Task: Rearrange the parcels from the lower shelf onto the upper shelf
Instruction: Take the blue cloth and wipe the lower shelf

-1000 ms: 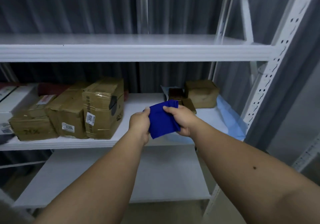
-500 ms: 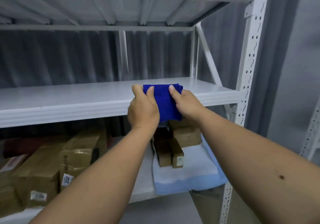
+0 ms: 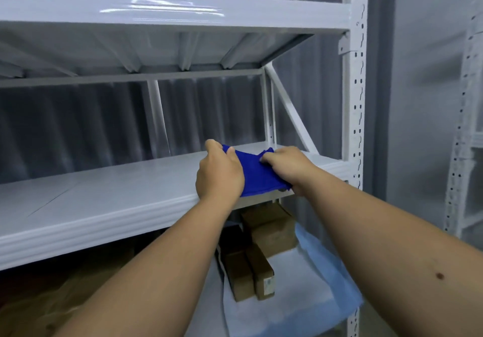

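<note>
While both of your hands are up at the front lip of the upper shelf (image 3: 109, 201), the item in them is one blue cloth parcel (image 3: 257, 177), soft and folded, lying half on the shelf board and half over its edge. Your left hand (image 3: 219, 173) pinches its left side, thumb on top and fingers curled beneath; your right hand (image 3: 287, 165) grips the right side, fingers bunched into the fabric at the far corner. Two-handed hold judged necessary: a limp item sags and unfolds if carried by one corner, and a grip at each side lets you lay it flat. Placement near the right-hand upright (image 3: 352, 117) leaves the long run of board to the left free for further stock. Remaining on the lower shelf (image 3: 300, 310): small brown cartons (image 3: 261, 242) standing on a pale blue sheet (image 3: 337, 292) directly below your hands, and larger brown boxes (image 3: 78, 295) in shadow at lower left, count not legible. Task judged early; the parcel needs sliding further in from the edge before release, or it may slip off.
</note>
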